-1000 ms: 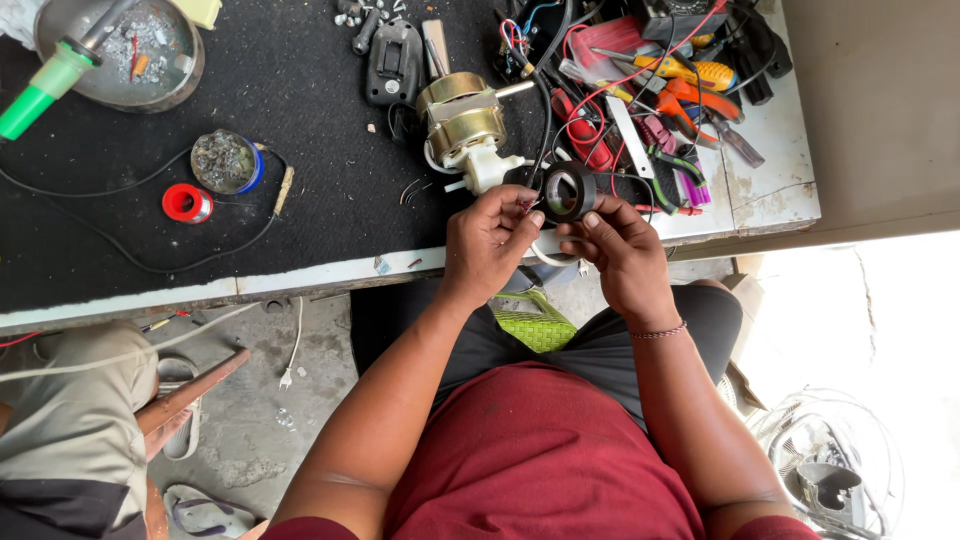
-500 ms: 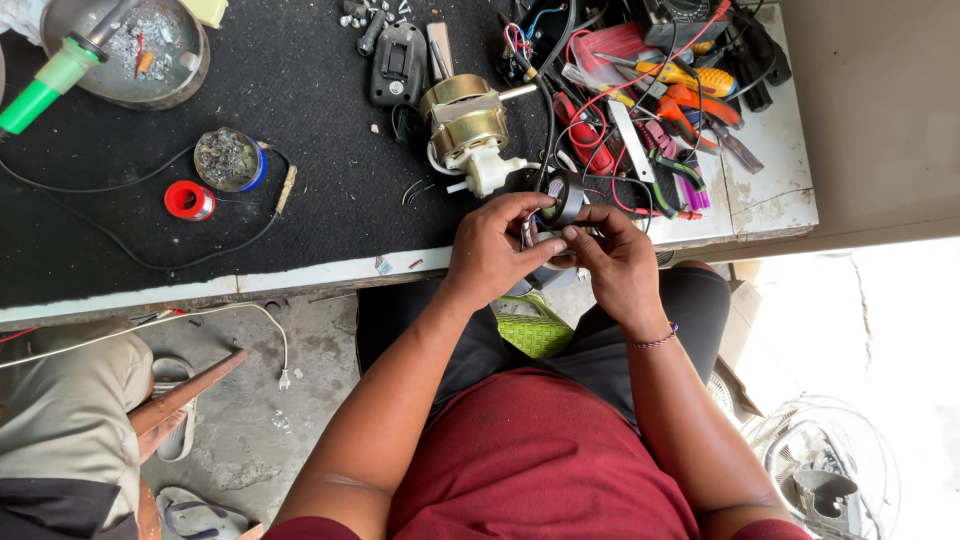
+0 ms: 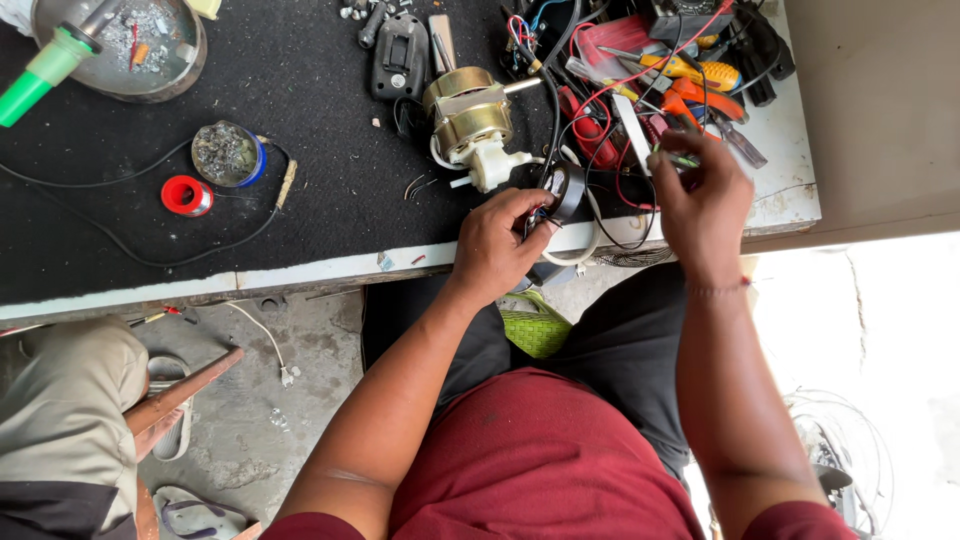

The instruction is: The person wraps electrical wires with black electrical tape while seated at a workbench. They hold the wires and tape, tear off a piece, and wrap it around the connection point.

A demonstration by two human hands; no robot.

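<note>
Left hand [image 3: 497, 245] pinched a roll of black tape [image 3: 566, 192] just below the motor [image 3: 468, 122]. Right hand [image 3: 700, 195], fingers curled, reached into the tools [image 3: 690, 85] right of it; grip unclear. Loose wires [image 3: 600, 120] might snag.

Black tape roll [image 3: 566, 192] in my left fingers [image 3: 520, 215]. Just above them, motor [image 3: 468, 118] is brass/gold w/ white plastic end. By my right fingers [image 3: 690, 165]: green-tipped tool, orange + yellow handled tools [image 3: 700, 75], red wires [image 3: 600, 100]. Worktop [image 3: 300, 100] mat is black, edge white. Far left of my fingers: red tape roll [image 3: 186, 196], blue-rimmed tin [image 3: 228, 155], green handle [image 3: 45, 70]. My shirt's maroon, trousers black.
</note>
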